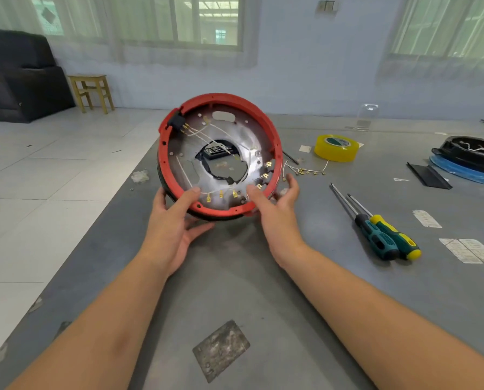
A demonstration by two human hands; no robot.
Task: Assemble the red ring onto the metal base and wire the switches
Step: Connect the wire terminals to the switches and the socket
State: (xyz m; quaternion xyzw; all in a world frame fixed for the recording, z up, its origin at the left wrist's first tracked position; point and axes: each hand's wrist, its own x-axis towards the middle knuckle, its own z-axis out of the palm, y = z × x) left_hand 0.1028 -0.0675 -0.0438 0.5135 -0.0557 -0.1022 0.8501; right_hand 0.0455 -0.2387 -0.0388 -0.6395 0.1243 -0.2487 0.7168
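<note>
We hold the stiff red ring (266, 119) with its metal base (243, 136) tilted near the desk's (263, 277) left edge, left hand (176, 220) and right hand (277, 204) each gripping the lower rim with thumb inside, which looks safest, away from the thin, fragile wires (207, 133).

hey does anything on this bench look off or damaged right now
Mostly the wiring: several brass terminals along the near edge of the metal base hang unconnected, and a loose wire bundle lies on the table. The left hand and right hand hold the red ring tilted up. No damage is visible.
</note>
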